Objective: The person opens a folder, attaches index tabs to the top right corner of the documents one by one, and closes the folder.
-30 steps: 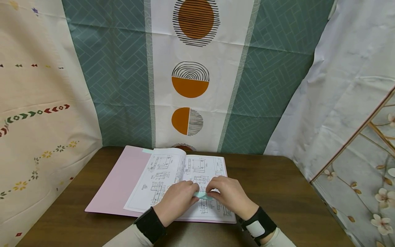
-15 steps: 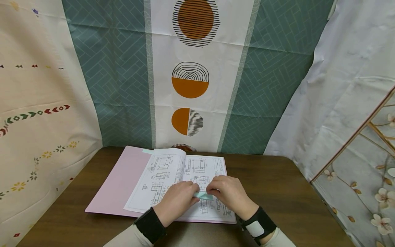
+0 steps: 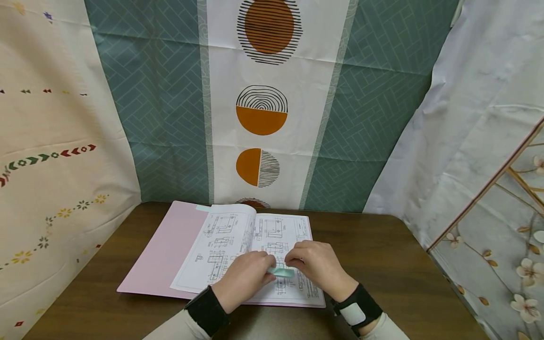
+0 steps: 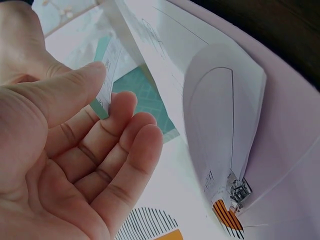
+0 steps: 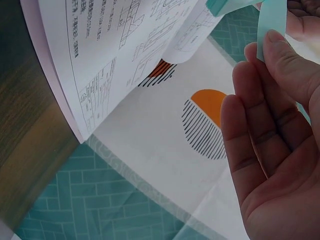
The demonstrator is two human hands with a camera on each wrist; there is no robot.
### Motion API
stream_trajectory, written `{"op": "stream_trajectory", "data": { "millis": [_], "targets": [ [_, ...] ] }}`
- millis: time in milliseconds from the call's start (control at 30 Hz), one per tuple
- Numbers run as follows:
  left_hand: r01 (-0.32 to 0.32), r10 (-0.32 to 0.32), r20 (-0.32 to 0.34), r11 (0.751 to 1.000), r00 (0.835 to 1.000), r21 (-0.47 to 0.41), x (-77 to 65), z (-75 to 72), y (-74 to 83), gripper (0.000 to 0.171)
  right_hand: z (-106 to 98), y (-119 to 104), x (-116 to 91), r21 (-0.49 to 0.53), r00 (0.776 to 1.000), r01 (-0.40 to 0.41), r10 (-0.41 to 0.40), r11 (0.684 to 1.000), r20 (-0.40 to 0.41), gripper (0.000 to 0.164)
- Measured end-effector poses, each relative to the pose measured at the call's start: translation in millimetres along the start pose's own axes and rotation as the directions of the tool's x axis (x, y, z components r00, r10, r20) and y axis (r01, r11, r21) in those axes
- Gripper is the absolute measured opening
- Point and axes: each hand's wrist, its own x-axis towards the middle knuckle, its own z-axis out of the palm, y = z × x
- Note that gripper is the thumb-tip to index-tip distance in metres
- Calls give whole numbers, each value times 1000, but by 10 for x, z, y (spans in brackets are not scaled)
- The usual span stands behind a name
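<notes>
A mint-green strip of paper or tape [image 3: 282, 272] is between my hands, over the right page of an open booklet of technical drawings [image 3: 227, 226]. My left hand [image 3: 250, 274] pinches one end between thumb and index finger, its other fingers loosely bent in the left wrist view. In the right wrist view, my right hand [image 5: 280, 130] has its thumb on an upright part of the mint strip [image 5: 271, 22], the index finger behind it. Another length of mint strip [image 5: 232, 5] runs off to the left there. The drawings lie in a pink folder [image 3: 170, 255].
A small mint tab [image 3: 203, 208] sits at the top of the folder's left cover. The brown wooden table [image 3: 374, 264] extends around the folder. Patterned cloths [image 3: 170, 118] hang behind and at both sides. Black bands [image 3: 208, 309] circle both wrists.
The strip, bent up between the fingers earlier, now shows flatter and longer, with its right end below my right fingers. My right hand has shifted very slightly right; my left hand barely moved.
</notes>
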Motion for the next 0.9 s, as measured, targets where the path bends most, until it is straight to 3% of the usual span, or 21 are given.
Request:
{"op": "stream_trajectory", "data": {
  "millis": [433,900],
  "targets": [
    [-25,25,17,999,1000,30,-8,6,15,23,-2,10,5,-13,1000,-19,19,1000,-13,12],
    [-12,12,31,1000,999,28,-7,-31,19,26,-44,35,13,9,998,-43,43,999,-44,14]
  ]
}}
